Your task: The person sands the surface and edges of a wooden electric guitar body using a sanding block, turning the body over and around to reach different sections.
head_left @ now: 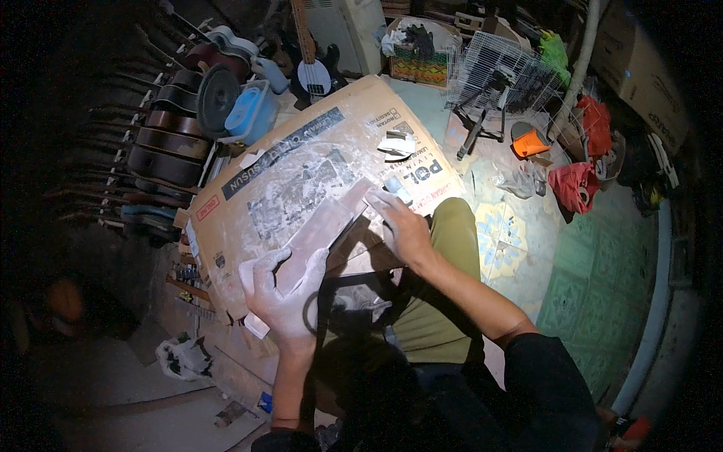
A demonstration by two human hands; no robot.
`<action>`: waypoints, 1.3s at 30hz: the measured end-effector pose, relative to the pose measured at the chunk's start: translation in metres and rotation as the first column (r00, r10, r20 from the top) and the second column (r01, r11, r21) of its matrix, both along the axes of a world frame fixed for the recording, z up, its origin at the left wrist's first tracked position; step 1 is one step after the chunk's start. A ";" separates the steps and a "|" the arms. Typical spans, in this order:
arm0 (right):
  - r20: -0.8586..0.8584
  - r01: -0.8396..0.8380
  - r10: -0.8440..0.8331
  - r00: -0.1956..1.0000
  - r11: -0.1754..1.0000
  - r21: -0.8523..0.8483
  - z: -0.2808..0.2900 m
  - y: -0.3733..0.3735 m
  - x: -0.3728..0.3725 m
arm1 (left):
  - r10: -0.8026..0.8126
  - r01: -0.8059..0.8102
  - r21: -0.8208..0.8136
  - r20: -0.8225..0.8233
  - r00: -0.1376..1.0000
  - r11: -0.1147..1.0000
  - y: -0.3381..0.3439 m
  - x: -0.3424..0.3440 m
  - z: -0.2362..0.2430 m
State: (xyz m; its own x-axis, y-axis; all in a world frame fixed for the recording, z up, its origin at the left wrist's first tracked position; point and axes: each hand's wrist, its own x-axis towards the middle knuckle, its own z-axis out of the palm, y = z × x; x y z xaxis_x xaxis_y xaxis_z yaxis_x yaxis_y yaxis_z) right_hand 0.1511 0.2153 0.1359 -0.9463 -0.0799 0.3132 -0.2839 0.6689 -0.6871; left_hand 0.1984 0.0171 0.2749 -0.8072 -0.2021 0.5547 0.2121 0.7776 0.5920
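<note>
A long, flat, pinkish-brown board [318, 227], pale with dust, slants away from me above a sheet of cardboard. Its near end lies in my left hand [290, 309], which is coated in white powder, with the thumb and fingers closed around it. At the far end, the bent fingers of my right hand [405, 230] grip the board near its edge. Whether a thin sheet also lies under those fingers is hard to make out. Under both hands spreads the cardboard [226, 207], streaked with white dust.
A white folded piece [397, 145] lies on the cardboard. Several guitar bodies [177, 132] stand in a row at left, by a blue plastic tub [252, 113]. Beyond are a guitar [313, 77] and a wire cage [489, 68]. An orange cup-like object [531, 142] rests on the tiles at right.
</note>
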 end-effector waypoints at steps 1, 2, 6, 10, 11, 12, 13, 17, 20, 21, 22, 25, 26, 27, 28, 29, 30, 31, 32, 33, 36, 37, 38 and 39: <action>-0.045 -0.038 0.037 0.998 0.999 -0.019 0.003 -0.006 0.005 | -0.003 0.003 -0.009 -0.003 1.000 1.000 0.001 0.000 0.001; -0.090 -0.076 0.073 0.993 0.996 -0.039 0.005 -0.012 0.013 | -0.004 0.004 -0.012 -0.006 1.000 1.000 -0.001 0.000 0.000; -0.020 -0.020 0.020 1.000 1.000 0.006 0.004 0.003 -0.005 | -0.003 0.001 -0.043 -0.027 1.000 0.999 -0.001 0.002 -0.002; 0.012 -0.108 0.108 0.994 0.994 -0.020 0.009 -0.010 0.018 | 0.016 -0.017 0.037 0.024 1.000 0.999 -0.003 0.006 -0.002; -0.043 -0.080 0.082 0.996 0.995 0.056 -0.012 0.001 0.009 | 0.005 -0.005 0.008 0.003 1.000 1.000 0.000 0.007 -0.002; -0.081 -0.005 0.006 0.997 1.000 0.013 -0.014 0.009 -0.003 | -0.008 0.008 -0.019 -0.020 1.000 1.000 0.003 0.006 -0.003; -0.063 0.038 -0.035 0.997 0.999 0.039 -0.021 0.009 -0.002 | -0.022 0.020 -0.046 -0.043 0.999 0.999 0.006 0.005 -0.003; -0.047 -0.104 0.102 0.994 0.994 -0.039 -0.001 -0.014 0.020 | 0.022 -0.022 0.004 -0.039 0.999 1.000 -0.005 0.004 -0.008; 0.214 0.131 -0.152 0.965 0.985 0.110 -0.039 0.037 -0.026 | 0.001 -0.001 -0.013 -0.056 0.998 1.000 0.002 0.002 -0.008; 0.105 0.137 -0.138 0.985 0.991 0.014 -0.036 0.050 -0.032 | 0.007 -0.007 0.000 -0.054 0.999 1.000 0.003 0.001 -0.006; 0.071 0.126 -0.123 0.990 0.991 -0.045 -0.037 0.050 -0.030 | 0.012 -0.012 0.013 -0.052 0.999 1.000 0.004 -0.002 -0.004; 0.117 -0.031 0.051 0.992 0.986 -0.165 0.014 0.025 0.001 | 0.042 -0.043 -0.009 -0.081 0.996 0.999 -0.007 0.002 -0.005; 0.067 -0.089 0.093 0.993 0.994 -0.063 0.016 0.015 0.006 | 0.043 -0.044 -0.016 -0.080 0.996 0.999 -0.006 0.003 -0.003; 0.083 -0.190 0.192 0.978 0.981 -0.032 0.018 0.009 0.009 | 0.045 -0.047 -0.023 -0.079 0.996 0.999 -0.006 0.004 -0.001; 0.106 -0.279 0.278 0.955 0.960 -0.002 0.018 0.008 0.011 | 0.036 -0.038 -0.029 -0.075 0.997 0.999 -0.004 0.004 -0.002; 0.099 -0.278 0.274 0.957 0.960 0.035 -0.002 0.011 0.007 | 0.030 -0.031 -0.015 -0.074 0.997 0.999 -0.002 0.002 -0.003; 0.147 -0.180 0.172 0.974 0.983 0.045 0.001 0.014 0.003 | 0.033 -0.034 -0.007 -0.072 0.997 0.999 -0.004 0.003 -0.005; 0.289 -0.119 0.071 0.955 0.982 0.150 -0.004 0.021 -0.009 | 0.037 -0.037 0.002 -0.070 0.997 0.999 -0.005 0.003 -0.007; 0.399 -0.072 -0.043 0.916 0.961 0.268 -0.011 0.035 -0.025 | 0.038 -0.038 0.003 -0.077 0.996 0.999 -0.005 0.003 -0.006; 0.285 -0.026 -0.033 0.958 0.979 0.201 -0.051 0.060 -0.035 | 0.019 -0.018 0.015 -0.079 0.997 1.000 0.001 0.002 -0.007; 0.048 -0.165 0.164 0.985 0.986 0.018 -0.002 0.017 -0.007 | 0.065 -0.067 -0.016 -0.107 0.992 0.998 -0.017 0.006 -0.004; 0.061 -0.251 0.252 0.966 0.968 -0.024 0.010 0.011 0.003 | 0.058 -0.060 -0.016 -0.100 0.993 0.998 -0.014 0.008 -0.010; 0.156 -0.300 0.284 0.946 0.950 0.086 0.013 0.009 0.006 | 0.051 -0.052 -0.008 -0.096 0.994 0.999 -0.011 0.007 -0.009; 0.228 -0.264 0.230 0.946 0.956 0.131 0.007 0.014 0.002 | 0.044 -0.044 0.001 -0.092 0.995 0.999 -0.007 0.006 -0.009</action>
State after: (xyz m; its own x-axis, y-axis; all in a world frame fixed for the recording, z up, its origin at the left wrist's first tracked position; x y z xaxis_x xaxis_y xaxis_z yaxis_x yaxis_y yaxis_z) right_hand 0.1534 0.2293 0.1433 -0.9331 -0.3515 0.0761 -0.3161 0.7007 -0.6397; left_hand 0.2048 0.0098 0.2656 -0.7430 -0.2353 0.6265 0.2313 0.7881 0.5704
